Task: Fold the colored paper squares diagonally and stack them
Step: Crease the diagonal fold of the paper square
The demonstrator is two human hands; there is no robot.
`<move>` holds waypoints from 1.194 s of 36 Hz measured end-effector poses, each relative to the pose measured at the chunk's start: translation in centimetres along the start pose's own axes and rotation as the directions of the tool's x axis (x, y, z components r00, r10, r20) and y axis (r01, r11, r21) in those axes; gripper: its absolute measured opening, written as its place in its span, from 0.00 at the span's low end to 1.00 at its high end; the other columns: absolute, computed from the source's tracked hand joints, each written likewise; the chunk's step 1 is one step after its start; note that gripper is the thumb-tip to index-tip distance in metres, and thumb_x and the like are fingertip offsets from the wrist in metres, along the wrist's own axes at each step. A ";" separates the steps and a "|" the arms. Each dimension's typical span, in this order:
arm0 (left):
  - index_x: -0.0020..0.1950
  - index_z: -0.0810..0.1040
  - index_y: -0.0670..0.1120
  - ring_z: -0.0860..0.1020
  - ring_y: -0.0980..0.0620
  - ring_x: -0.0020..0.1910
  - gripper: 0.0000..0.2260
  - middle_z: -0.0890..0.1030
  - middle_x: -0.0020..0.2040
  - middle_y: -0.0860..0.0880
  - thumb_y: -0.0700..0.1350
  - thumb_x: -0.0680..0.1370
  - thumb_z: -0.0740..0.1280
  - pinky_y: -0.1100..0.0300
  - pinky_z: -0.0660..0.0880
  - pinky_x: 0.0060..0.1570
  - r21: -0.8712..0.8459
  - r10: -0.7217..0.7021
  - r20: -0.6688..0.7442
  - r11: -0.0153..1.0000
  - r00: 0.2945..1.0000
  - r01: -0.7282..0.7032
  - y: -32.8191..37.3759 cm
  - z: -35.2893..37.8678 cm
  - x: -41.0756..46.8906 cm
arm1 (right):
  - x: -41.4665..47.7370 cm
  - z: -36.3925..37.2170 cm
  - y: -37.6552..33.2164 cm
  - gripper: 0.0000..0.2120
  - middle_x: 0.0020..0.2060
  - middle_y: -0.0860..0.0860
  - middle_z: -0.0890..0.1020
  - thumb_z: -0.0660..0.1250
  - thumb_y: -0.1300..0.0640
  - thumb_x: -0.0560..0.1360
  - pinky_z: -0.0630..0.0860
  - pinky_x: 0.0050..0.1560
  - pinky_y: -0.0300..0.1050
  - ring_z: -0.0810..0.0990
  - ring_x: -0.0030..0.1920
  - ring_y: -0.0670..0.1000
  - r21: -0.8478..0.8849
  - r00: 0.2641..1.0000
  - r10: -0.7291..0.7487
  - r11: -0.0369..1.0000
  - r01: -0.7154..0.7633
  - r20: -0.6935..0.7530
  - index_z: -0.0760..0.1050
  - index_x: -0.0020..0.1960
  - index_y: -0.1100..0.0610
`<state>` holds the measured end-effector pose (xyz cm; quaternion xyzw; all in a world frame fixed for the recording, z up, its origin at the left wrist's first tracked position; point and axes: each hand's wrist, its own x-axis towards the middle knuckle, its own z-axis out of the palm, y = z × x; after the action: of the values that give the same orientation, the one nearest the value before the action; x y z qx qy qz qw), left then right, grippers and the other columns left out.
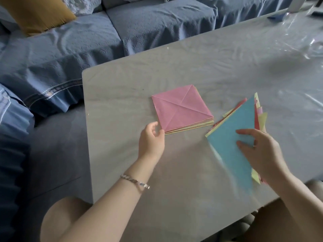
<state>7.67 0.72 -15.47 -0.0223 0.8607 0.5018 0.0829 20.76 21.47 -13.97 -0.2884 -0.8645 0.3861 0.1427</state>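
We see the table (192, 63), with bare room towards its near edge. Our right grip (262, 151) grasps the fanned bundle of paper squares (227, 145), blue sheet on top, long axis running away from us. Just left lies the pink-topped stack (181, 107), showing 2 diagonal creases. Our left grip (152, 138), relaxed, touches its near corner.

Nothing in the room can be read from where I stand. The pink creased paper square (181, 107) shows only fold lines, and the light blue paper sheet (230, 137) is plain.
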 end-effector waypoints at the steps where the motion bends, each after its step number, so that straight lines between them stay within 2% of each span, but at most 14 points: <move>1: 0.65 0.71 0.42 0.73 0.48 0.62 0.17 0.74 0.63 0.43 0.40 0.77 0.63 0.59 0.68 0.59 0.033 -0.010 -0.009 0.999 1.000 0.010 0.1 0.1 0.5 | 0.3 -0.3 0.5 0.16 0.52 0.55 0.76 0.69 0.65 0.71 0.73 0.49 0.38 0.74 0.48 0.44 -0.138 1.000 0.017 0.990 -0.020 -0.018 0.77 0.57 0.56; 2: 0.67 0.69 0.43 0.72 0.48 0.64 0.18 0.72 0.65 0.43 0.40 0.77 0.62 0.58 0.67 0.61 0.052 -0.024 -0.010 0.998 1.000 0.024 0.2 0.1 0.9 | 0.4 -0.4 0.8 0.18 0.61 0.59 0.70 0.69 0.63 0.71 0.70 0.59 0.46 0.69 0.59 0.51 -0.268 0.999 0.048 0.962 -0.052 -0.022 0.75 0.61 0.56; 4: 0.69 0.67 0.44 0.70 0.48 0.65 0.20 0.70 0.67 0.43 0.39 0.76 0.61 0.57 0.67 0.62 0.053 -0.067 0.004 0.996 0.998 0.066 0.3 0.2 1.5 | 0.6 -0.3 0.7 0.22 0.71 0.60 0.58 0.69 0.61 0.71 0.58 0.68 0.55 0.54 0.70 0.58 -0.417 0.999 0.041 0.908 -0.044 -0.018 0.72 0.64 0.57; 5: 0.69 0.66 0.44 0.70 0.48 0.65 0.21 0.70 0.67 0.43 0.38 0.76 0.61 0.57 0.67 0.62 0.038 -0.090 0.016 0.995 0.996 0.089 0.4 0.2 1.6 | 0.8 0.0 0.3 0.22 0.72 0.60 0.56 0.69 0.62 0.71 0.55 0.69 0.55 0.52 0.71 0.58 -0.439 1.000 -0.026 0.899 0.016 -0.016 0.72 0.64 0.58; 8: 0.70 0.64 0.45 0.70 0.50 0.65 0.21 0.69 0.68 0.44 0.37 0.76 0.60 0.58 0.66 0.62 -0.005 -0.129 0.054 0.992 0.990 0.130 0.7 0.1 1.7 | 2.0 1.8 -1.5 0.20 0.71 0.57 0.64 0.67 0.63 0.73 0.57 0.69 0.51 0.60 0.72 0.57 -0.399 0.964 -0.237 0.877 0.267 0.125 0.72 0.64 0.60; 11: 0.70 0.63 0.44 0.70 0.51 0.64 0.22 0.70 0.68 0.45 0.35 0.76 0.59 0.62 0.66 0.59 -0.043 -0.137 0.088 0.989 0.987 0.141 0.6 0.0 1.6 | 3.3 4.9 -3.6 0.24 0.74 0.53 0.59 0.61 0.57 0.78 0.49 0.72 0.45 0.54 0.75 0.52 -0.345 0.884 -0.307 0.836 0.428 0.352 0.62 0.72 0.56; 14: 0.70 0.62 0.42 0.71 0.51 0.65 0.23 0.70 0.68 0.44 0.33 0.76 0.59 0.64 0.66 0.56 -0.096 -0.154 0.103 0.982 0.983 0.164 0.4 -0.3 1.4 | 4.4 8.1 -4.8 0.27 0.76 0.52 0.48 0.53 0.50 0.80 0.44 0.73 0.46 0.45 0.75 0.49 -0.414 0.823 -0.277 0.758 0.505 0.497 0.50 0.76 0.55; 17: 0.70 0.62 0.41 0.71 0.51 0.64 0.23 0.71 0.67 0.43 0.32 0.76 0.59 0.63 0.67 0.56 -0.149 -0.164 0.110 0.972 0.980 0.180 0.2 -0.7 1.5 | 4.4 9.9 -5.6 0.28 0.76 0.51 0.48 0.50 0.47 0.81 0.43 0.73 0.49 0.45 0.75 0.49 -0.449 0.793 -0.212 0.727 0.519 0.571 0.46 0.76 0.55; 22: 0.70 0.62 0.41 0.74 0.49 0.61 0.24 0.73 0.65 0.43 0.32 0.74 0.62 0.55 0.70 0.63 -0.239 -0.196 0.121 0.946 0.973 0.220 0.1 -1.1 1.8 | 2.4 10.7 -5.7 0.27 0.76 0.49 0.51 0.51 0.47 0.80 0.45 0.72 0.47 0.48 0.75 0.48 -0.421 0.746 -0.290 0.679 0.601 0.599 0.49 0.75 0.54; 26: 0.69 0.65 0.43 0.78 0.47 0.54 0.28 0.78 0.56 0.45 0.37 0.71 0.70 0.49 0.73 0.60 -0.275 -0.277 0.073 0.918 0.958 0.286 -0.3 -1.2 2.2 | 0.9 10.8 -5.1 0.27 0.76 0.47 0.50 0.51 0.47 0.80 0.42 0.72 0.46 0.47 0.75 0.47 -0.364 0.714 -0.333 0.684 0.632 0.616 0.48 0.76 0.53; 34: 0.69 0.65 0.45 0.75 0.49 0.57 0.31 0.75 0.55 0.48 0.44 0.70 0.74 0.59 0.70 0.55 -0.244 -0.334 0.003 0.914 0.943 0.324 0.2 -1.2 2.1 | 0.5 11.0 -4.8 0.26 0.71 0.48 0.65 0.61 0.49 0.77 0.49 0.71 0.45 0.59 0.73 0.48 -0.257 0.735 -0.431 0.742 0.619 0.524 0.60 0.73 0.54; 38: 0.69 0.64 0.45 0.74 0.48 0.52 0.29 0.72 0.54 0.50 0.43 0.71 0.72 0.60 0.70 0.51 -0.237 -0.363 -0.044 0.909 0.931 0.344 0.2 -1.2 2.3 | 0.6 11.1 -5.0 0.26 0.71 0.47 0.66 0.61 0.47 0.77 0.49 0.71 0.44 0.61 0.72 0.47 -0.281 0.736 -0.436 0.726 0.628 0.518 0.61 0.72 0.53; 41: 0.68 0.64 0.46 0.77 0.46 0.54 0.35 0.75 0.58 0.47 0.45 0.64 0.74 0.52 0.74 0.57 -0.357 -0.416 0.004 0.849 0.910 0.389 0.4 -1.3 2.6 | 0.8 11.2 -5.1 0.26 0.70 0.47 0.68 0.62 0.46 0.76 0.50 0.70 0.43 0.62 0.71 0.46 -0.288 0.743 -0.443 0.724 0.626 0.502 0.63 0.71 0.52; 43: 0.69 0.63 0.46 0.79 0.48 0.49 0.39 0.78 0.55 0.44 0.45 0.62 0.75 0.54 0.76 0.53 -0.457 -0.445 0.080 0.779 0.892 0.429 0.7 -1.4 2.7 | 0.8 11.2 -5.1 0.24 0.69 0.46 0.69 0.63 0.46 0.76 0.51 0.69 0.42 0.64 0.70 0.46 -0.280 0.745 -0.456 0.726 0.627 0.487 0.65 0.70 0.51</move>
<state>4.73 0.03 -14.63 -0.2484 0.6881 0.6589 0.1751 12.91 12.71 -17.51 0.0404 -0.9836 0.1755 0.0120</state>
